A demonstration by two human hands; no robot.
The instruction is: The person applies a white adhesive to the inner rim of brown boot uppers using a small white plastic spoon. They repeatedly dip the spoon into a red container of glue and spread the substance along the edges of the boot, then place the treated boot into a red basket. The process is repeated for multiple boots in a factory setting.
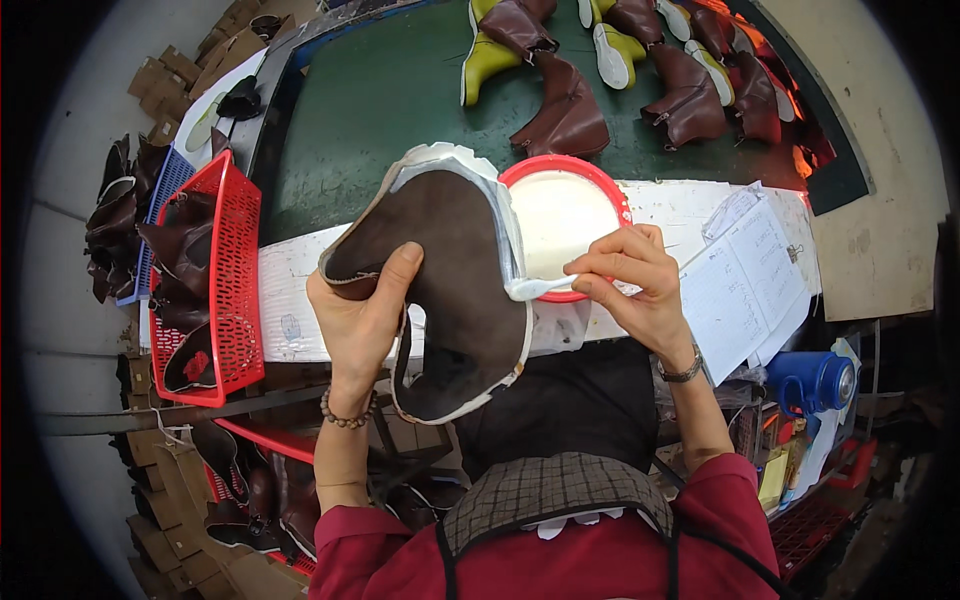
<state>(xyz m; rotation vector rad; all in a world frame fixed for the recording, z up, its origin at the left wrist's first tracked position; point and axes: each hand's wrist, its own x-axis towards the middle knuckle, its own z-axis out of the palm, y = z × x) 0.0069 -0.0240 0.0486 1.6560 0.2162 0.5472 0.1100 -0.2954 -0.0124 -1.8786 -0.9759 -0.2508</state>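
Note:
My left hand [365, 315] is closed on a brown boot upper [450, 230], thumb on its dark inner face and fingers behind it. White paste coats the upper's pale top and right edges. Between the fingertips of my right hand [635, 285] is a small white brush [540, 286], its paste-covered head touching the right edge of the upper. Just behind the brush stands a red-rimmed bowl [565, 215] of creamy white liquid, partly covered by the upper and my right hand.
Brown boot uppers [563, 110] and yellow-green boot forms [490, 65] lie on the green belt [400, 90]. To the left is a red basket [235, 270] of uppers. Papers [745, 280] and a blue flask [812, 382] are on the right.

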